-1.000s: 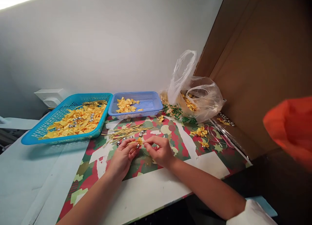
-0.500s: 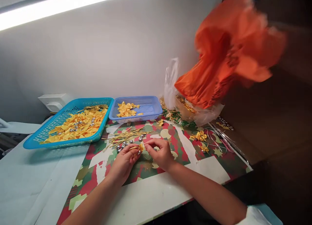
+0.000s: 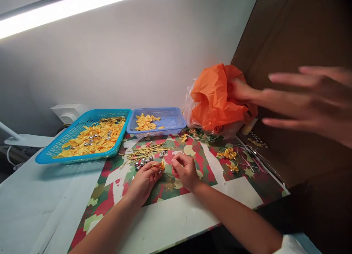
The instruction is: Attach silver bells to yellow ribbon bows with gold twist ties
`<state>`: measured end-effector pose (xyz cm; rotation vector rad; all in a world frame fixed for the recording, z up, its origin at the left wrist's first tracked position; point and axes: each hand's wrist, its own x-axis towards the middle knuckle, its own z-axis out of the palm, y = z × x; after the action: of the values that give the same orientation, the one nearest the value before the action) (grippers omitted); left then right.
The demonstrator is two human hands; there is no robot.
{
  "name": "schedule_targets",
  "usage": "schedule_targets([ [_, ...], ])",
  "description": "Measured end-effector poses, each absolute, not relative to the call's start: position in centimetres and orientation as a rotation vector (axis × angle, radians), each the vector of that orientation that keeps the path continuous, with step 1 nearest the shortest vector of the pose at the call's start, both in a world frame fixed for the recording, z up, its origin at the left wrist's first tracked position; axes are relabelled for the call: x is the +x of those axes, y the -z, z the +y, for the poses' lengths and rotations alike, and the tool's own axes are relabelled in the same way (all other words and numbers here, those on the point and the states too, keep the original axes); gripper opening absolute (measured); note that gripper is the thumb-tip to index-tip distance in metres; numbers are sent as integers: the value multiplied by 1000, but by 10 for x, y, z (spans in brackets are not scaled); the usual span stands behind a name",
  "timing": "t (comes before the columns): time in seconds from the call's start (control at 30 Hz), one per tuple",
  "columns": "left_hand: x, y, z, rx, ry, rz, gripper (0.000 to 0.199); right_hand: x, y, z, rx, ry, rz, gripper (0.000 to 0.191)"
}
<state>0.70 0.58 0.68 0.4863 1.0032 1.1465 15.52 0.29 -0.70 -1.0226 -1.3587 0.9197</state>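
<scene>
A small, shiny yellow ribbon bow [image 3: 162,167] is pinched in the left hand [image 3: 144,181]; nearby, the right hand [image 3: 187,174] is loosely curled, any hold unclear.

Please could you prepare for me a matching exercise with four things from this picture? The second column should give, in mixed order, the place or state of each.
Column 1
1. Teal basket
2. Crumpled orange bag
3. Left hand
4. Thin gold strips

Column 2
A. Pinching a small yellow bow
B. Loose in a heap on the patterned surface
C. Filled with many yellow pieces
D. Touched by another person's hand

Right pairs: 1-C; 2-D; 3-A; 4-B
</scene>
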Motion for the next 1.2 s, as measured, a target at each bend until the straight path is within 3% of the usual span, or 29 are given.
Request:
schedule_targets([
  [0.43,8,-9,5,487,-1086,1027,13,158,0,4,-1041,-941,-1265,24],
  [1.2,9,-12,6,402,-1084,1055,27,154,10,13,-1029,-1122,-1094,23],
])
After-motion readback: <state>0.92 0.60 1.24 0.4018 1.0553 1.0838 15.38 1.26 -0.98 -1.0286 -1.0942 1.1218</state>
